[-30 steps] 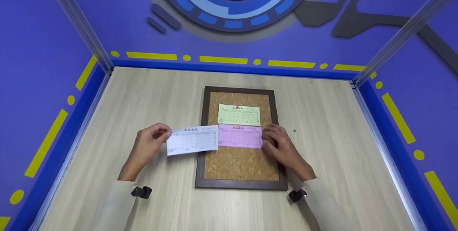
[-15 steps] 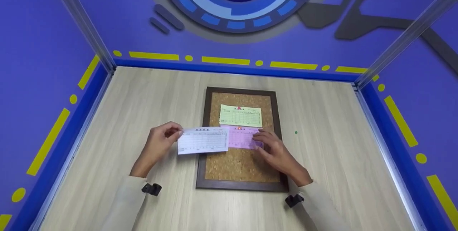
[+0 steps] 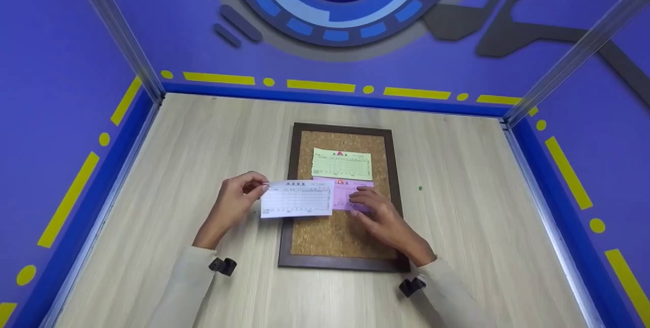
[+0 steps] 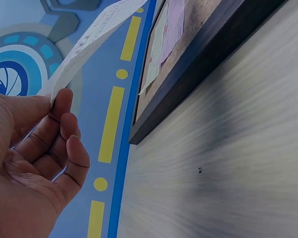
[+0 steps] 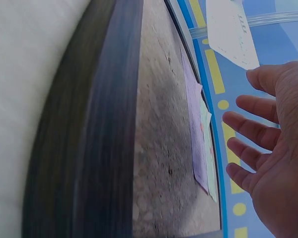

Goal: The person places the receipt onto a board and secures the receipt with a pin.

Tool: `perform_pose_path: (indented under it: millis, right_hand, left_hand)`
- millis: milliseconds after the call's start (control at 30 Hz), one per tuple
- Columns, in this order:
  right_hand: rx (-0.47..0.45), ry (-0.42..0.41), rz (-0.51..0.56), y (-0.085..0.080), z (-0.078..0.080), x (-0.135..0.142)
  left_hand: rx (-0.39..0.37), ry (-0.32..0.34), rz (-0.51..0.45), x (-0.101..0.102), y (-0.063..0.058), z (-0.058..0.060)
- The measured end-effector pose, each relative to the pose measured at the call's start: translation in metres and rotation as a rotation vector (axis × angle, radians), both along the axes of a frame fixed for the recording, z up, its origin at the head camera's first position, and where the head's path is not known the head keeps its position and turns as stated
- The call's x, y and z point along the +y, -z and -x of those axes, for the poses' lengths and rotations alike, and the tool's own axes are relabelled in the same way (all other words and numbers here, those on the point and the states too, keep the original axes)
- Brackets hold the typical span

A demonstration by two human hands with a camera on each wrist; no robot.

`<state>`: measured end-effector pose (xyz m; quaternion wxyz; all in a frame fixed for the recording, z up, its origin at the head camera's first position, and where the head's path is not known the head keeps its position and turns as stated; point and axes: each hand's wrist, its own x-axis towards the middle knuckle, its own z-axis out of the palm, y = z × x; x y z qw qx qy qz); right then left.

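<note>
My left hand (image 3: 238, 198) pinches a white printed form slip (image 3: 297, 199) at its upper left corner. In the left wrist view, thumb and forefinger grip the edge of this slip (image 4: 89, 42), which is held up off the board. Over the corkboard (image 3: 335, 236), my right hand (image 3: 381, 216) hovers with spread, relaxed fingers, holding nothing. A purple slip (image 3: 344, 201) lies on the cork, partly hidden by the white slip and the right hand. Just above it is a green slip (image 3: 343, 164). A red pushpin (image 3: 339, 153) marks the green slip's top, and an orange-red pin (image 3: 339, 182) the purple one's.
The corkboard has a dark brown frame (image 3: 345, 262) and lies on a pale wood-grain table (image 3: 228, 130). A small green dot (image 3: 420, 188) shows right of the board. Blue patterned walls (image 3: 325, 71) close in the back and both sides.
My left hand has carried the white slip rightward, so it now overlaps the purple slip. The right hand has moved left from the board's right edge toward the white slip, its fingers opening out.
</note>
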<state>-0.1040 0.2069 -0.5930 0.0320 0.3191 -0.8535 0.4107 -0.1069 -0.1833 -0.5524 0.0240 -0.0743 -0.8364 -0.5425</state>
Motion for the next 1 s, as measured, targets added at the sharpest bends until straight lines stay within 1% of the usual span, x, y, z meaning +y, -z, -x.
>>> perform_pose_path:
  millis: [233, 433, 567, 667, 800, 900, 1000]
  right_hand:
    - [-0.055, 0.006, -0.014, -0.002, 0.0, -0.009]
    - [-0.031, 0.001, -0.024, -0.003, 0.001, -0.015]
    - [-0.026, 0.011, -0.03, -0.004, 0.001, -0.018]
    - [-0.067, 0.011, -0.014, -0.004, 0.0, -0.02]
    - [-0.145, 0.016, 0.024, -0.004, -0.001, -0.021]
    - [-0.176, 0.026, 0.047, -0.004, -0.001, -0.022]
    - [-0.183, 0.029, 0.081, -0.004, -0.001, -0.023]
  left_hand:
    - [0.007, 0.017, -0.023, 0.008, -0.001, 0.001]
    - [0.011, 0.028, -0.013, 0.014, -0.004, 0.002]
    - [0.021, 0.044, -0.027, 0.017, -0.005, 0.003]
    - [0.012, 0.053, -0.05, 0.02, -0.005, 0.003]
    - [0.008, 0.061, -0.074, 0.023, -0.004, 0.004]
    - [0.01, 0.065, -0.085, 0.024, -0.004, 0.004]
    - [0.01, 0.064, -0.095, 0.026, -0.003, 0.004]
